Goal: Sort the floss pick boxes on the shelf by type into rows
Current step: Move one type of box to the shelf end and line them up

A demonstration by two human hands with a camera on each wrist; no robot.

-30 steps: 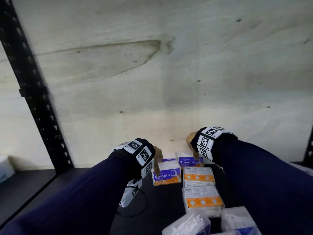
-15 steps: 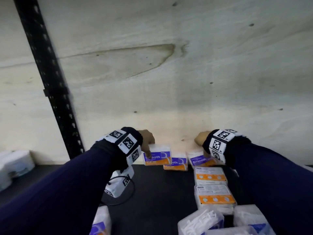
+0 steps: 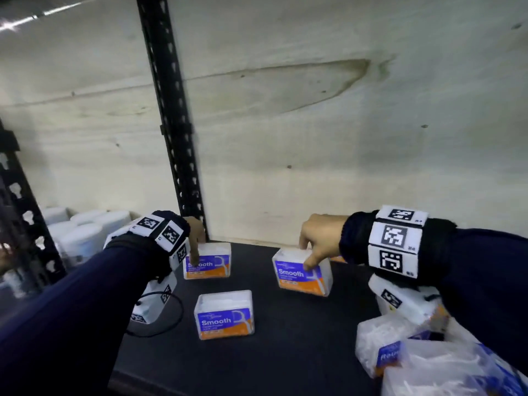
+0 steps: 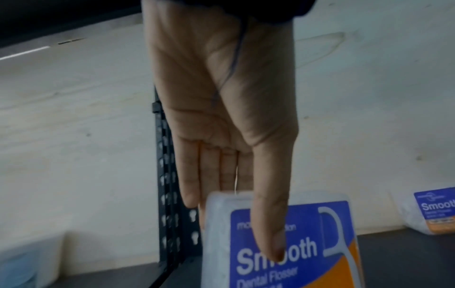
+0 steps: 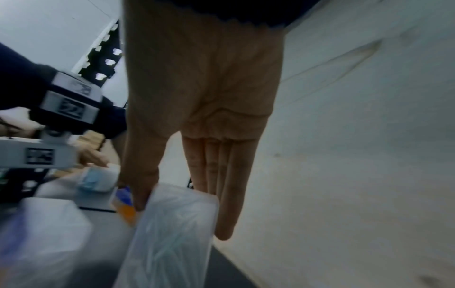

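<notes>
Three clear floss pick boxes with blue and orange "Smooth" labels are on the black shelf (image 3: 288, 344). My left hand (image 3: 197, 248) pinches the back-left box (image 3: 211, 265), thumb on its label and fingers behind it; the left wrist view shows that box (image 4: 317, 230) in my left hand (image 4: 236, 230). My right hand (image 3: 307, 256) grips the second box (image 3: 300, 281), slightly tilted, thumb in front and fingers behind. In the right wrist view that box (image 5: 172, 230) sits between thumb and fingers of my right hand (image 5: 181, 220). The third box (image 3: 224, 314) stands free in front.
A black perforated upright (image 3: 171, 124) rises just behind my left hand, against the wooden back panel (image 3: 314, 138). White tubs (image 3: 83, 232) fill the neighbouring bay on the left. Clear blue-labelled floss packs (image 3: 383, 350) crowd the front right corner. A cable loop (image 3: 171, 315) lies under my left wrist.
Both hands have travelled left along the shelf, each with its Smooth box. The view has swung left, bringing the upright and the free third box into view.
</notes>
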